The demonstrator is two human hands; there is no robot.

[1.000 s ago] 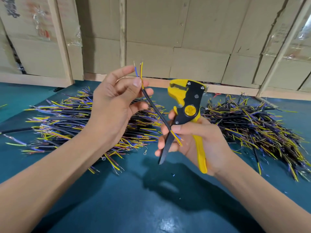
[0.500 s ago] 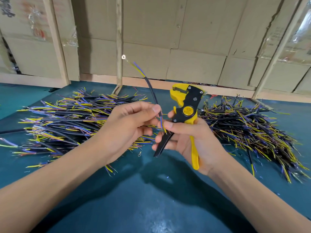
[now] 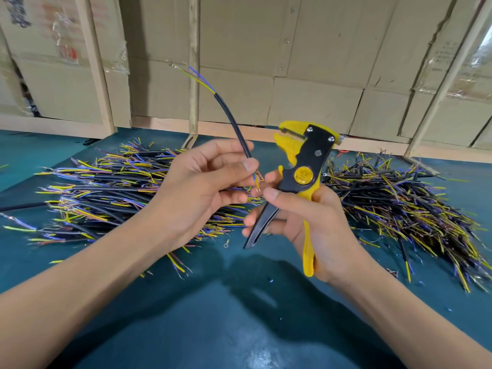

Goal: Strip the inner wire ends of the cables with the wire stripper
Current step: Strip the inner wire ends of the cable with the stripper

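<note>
Bright light from overhead leaves a white glare patch on the teal desk [image 3: 255, 350] and dark arm shadows; focus stays sharp, with wide-angle bending at the edges.

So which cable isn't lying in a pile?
The black cable pinched in the left hand; it curves up into the air, while the others lie heaped on the table.

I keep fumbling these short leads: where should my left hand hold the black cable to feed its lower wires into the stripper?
Pinch the black cable on its jacket just above the lower wires, from the left, as the left hand does. The jacket is stiffer than the thin wires, and the wire stripper in the right hand has its mouth facing left.
</note>
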